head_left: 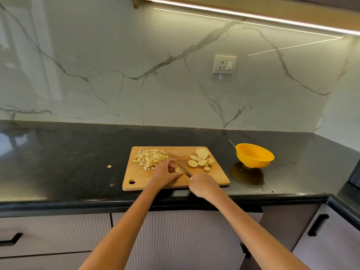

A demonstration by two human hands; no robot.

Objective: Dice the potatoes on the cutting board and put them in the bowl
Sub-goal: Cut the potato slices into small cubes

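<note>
Head view. A wooden board (148,181) lies on a black counter (68,162), and all positions below are taken from it. On the board's far left part sits a heap of dice (151,158). On its far right part lie uncut slices (201,159), overlapping one another. At the board's middle, the left hand (165,173) rests with fingers curled down onto one slice (178,169), pinning it to the wood. The right hand (202,186) is at the board's near edge, fingers wrapped tight around the handle of a knife (185,170); the handle itself is mostly hidden in the fist. The blade runs away from that hand toward the pinned slice and meets it just beside the left fingertips. A yellow bowl (254,155) stands on the counter to the right of the board, apart from it; its contents cannot be seen. One stray piece (109,166) lies on the counter left of the board.
</note>
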